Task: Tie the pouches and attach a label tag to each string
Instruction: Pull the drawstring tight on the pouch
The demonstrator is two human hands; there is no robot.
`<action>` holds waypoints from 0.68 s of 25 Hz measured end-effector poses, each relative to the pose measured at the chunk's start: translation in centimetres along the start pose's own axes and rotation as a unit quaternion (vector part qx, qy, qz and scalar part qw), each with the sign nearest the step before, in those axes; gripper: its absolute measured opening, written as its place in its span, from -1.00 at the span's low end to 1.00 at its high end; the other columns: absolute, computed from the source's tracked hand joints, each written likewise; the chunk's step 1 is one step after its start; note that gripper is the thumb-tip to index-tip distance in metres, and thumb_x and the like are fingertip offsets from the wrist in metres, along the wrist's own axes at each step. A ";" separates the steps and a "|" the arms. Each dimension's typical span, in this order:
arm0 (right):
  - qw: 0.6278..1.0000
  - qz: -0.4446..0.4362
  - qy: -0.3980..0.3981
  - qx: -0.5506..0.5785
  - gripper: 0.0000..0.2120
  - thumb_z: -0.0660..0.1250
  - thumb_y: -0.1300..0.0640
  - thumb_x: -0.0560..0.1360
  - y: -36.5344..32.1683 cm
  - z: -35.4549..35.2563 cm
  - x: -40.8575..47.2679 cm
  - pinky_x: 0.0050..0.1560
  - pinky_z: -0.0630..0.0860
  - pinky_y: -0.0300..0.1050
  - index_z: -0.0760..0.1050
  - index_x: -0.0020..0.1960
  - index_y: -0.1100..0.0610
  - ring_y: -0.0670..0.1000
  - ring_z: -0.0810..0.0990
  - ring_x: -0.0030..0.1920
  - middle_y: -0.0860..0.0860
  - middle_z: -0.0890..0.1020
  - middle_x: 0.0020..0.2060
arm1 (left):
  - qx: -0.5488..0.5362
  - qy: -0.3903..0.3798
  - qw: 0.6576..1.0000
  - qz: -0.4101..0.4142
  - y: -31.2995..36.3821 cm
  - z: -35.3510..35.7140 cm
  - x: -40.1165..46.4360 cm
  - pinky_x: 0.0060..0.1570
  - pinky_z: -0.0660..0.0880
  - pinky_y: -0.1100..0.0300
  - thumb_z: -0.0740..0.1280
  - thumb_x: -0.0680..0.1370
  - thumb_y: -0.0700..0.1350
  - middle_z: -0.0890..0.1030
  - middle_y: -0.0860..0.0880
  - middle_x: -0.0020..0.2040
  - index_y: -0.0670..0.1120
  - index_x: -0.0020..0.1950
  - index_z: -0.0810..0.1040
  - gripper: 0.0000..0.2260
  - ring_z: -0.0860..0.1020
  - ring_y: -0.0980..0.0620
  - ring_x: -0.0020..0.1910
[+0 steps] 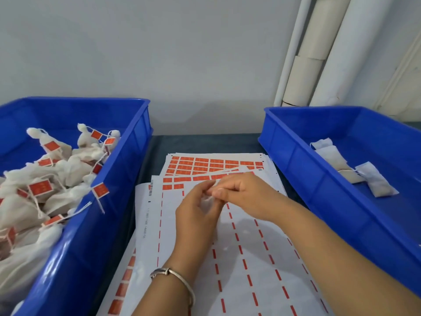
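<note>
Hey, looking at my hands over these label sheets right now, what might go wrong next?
1. Both hands, left hand and right hand, meet on something small and pale that cannot be made out; it might slip from the fingertips.
2. The white label sheets with orange stickers lie loosely stacked, so a forearm may shift them.
3. A tagged string hangs over the left blue plastic bin's rim and may snag.

A dark table (pixel 205 142) carries a blue bin (pixel 127 169) at left, another blue bin (pixel 296 160) at right, and overlapping label sheets (pixel 250 258) in the centre and bottom of the frame between them.
</note>
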State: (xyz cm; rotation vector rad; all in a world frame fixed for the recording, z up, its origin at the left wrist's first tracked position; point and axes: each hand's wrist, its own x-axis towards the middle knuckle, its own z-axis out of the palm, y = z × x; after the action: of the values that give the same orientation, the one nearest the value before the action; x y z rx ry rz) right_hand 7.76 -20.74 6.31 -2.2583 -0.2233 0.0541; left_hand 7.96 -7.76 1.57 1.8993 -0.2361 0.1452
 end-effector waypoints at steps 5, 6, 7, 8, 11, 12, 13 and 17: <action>0.979 -0.057 0.184 0.058 -0.84 0.21 -0.11 0.50 2.4 1.6 -1.9 -0.07 0.49 -0.43 0.58 -0.11 -0.18 -0.24 0.56 -0.08 -0.24 0.61 -0.18 | -0.030 0.003 1.000 0.009 0.3 -0.2 -0.2 -0.30 0.34 0.65 0.39 0.42 0.07 0.48 0.53 -0.21 0.34 -0.13 0.44 -0.82 0.42 0.54 -0.09; 0.975 -0.065 0.199 0.070 -0.80 0.18 -0.12 0.48 2.9 2.2 -2.2 -0.06 0.49 -0.41 0.57 -0.08 -0.14 -0.22 0.56 -0.09 -0.22 0.61 -0.19 | -0.029 -0.001 1.000 0.010 0.3 -0.1 -0.3 -0.29 0.35 0.64 0.39 0.44 0.05 0.48 0.53 -0.20 0.33 -0.14 0.46 -0.82 0.43 0.52 -0.10; 0.971 -0.067 0.217 0.078 -0.78 0.17 -0.12 0.47 3.4 2.6 -2.4 -0.06 0.49 -0.41 0.57 -0.07 -0.11 -0.23 0.56 -0.09 -0.22 0.60 -0.19 | -0.027 -0.008 1.000 0.009 0.2 0.1 -0.4 -0.29 0.36 0.63 0.39 0.45 0.03 0.48 0.52 -0.19 0.32 -0.17 0.47 -0.83 0.44 0.50 -0.10; 0.966 -0.067 0.240 0.076 -0.79 0.16 -0.11 0.46 3.7 2.7 -2.4 -0.06 0.48 -0.44 0.55 -0.09 -0.11 -0.25 0.55 -0.09 -0.24 0.59 -0.19 | -0.024 -0.019 1.000 0.005 0.2 0.3 -0.5 -0.28 0.36 0.63 0.38 0.47 0.00 0.50 0.50 -0.20 0.29 -0.19 0.48 -0.83 0.44 0.48 -0.09; 0.948 -0.055 0.309 0.042 -0.85 0.16 -0.08 0.50 4.2 2.4 -2.7 -0.13 0.43 -0.54 0.47 -0.20 -0.19 -0.31 0.54 -0.10 -0.32 0.55 -0.28 | -0.016 -0.058 0.998 -0.023 0.0 0.9 -0.7 -0.34 0.41 0.53 0.34 0.51 -0.04 0.55 0.37 -0.27 0.18 -0.24 0.51 -0.84 0.51 0.33 -0.16; 0.940 -0.040 0.335 0.057 -0.80 0.17 -0.05 0.53 4.4 2.2 -2.8 -0.17 0.42 -0.55 0.47 -0.25 -0.18 -0.31 0.54 -0.14 -0.31 0.55 -0.34 | -0.013 -0.071 0.997 -0.035 0.2 1.0 -0.7 -0.34 0.41 0.49 0.33 0.52 -0.04 0.57 0.32 -0.28 0.15 -0.24 0.52 -0.86 0.53 0.26 -0.19; 0.928 -0.021 0.361 0.095 -0.74 0.19 -0.01 0.56 4.5 2.0 -2.8 -0.21 0.43 -0.54 0.48 -0.29 -0.15 -0.29 0.55 -0.18 -0.28 0.56 -0.37 | -0.009 -0.085 0.995 -0.046 0.3 1.2 -0.8 -0.31 0.40 0.46 0.32 0.52 -0.04 0.57 0.27 -0.27 0.14 -0.23 0.53 -0.86 0.53 0.21 -0.20; 0.901 0.072 0.329 0.274 -0.64 0.20 0.00 0.58 4.6 2.2 -2.4 -0.30 0.49 -0.39 0.55 -0.36 -0.07 -0.16 0.56 -0.35 -0.10 0.57 -0.44 | -0.032 -0.121 0.987 -0.104 1.0 1.4 -1.0 -0.43 0.38 0.49 0.30 0.54 -0.06 0.57 0.26 -0.29 0.09 -0.29 0.56 -0.80 0.50 0.16 -0.18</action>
State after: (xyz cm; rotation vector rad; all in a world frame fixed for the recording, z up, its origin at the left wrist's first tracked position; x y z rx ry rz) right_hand 5.79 -22.38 1.32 -1.6103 0.2927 -0.5045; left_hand 6.68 -9.28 1.85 1.8639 -0.2025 -0.2324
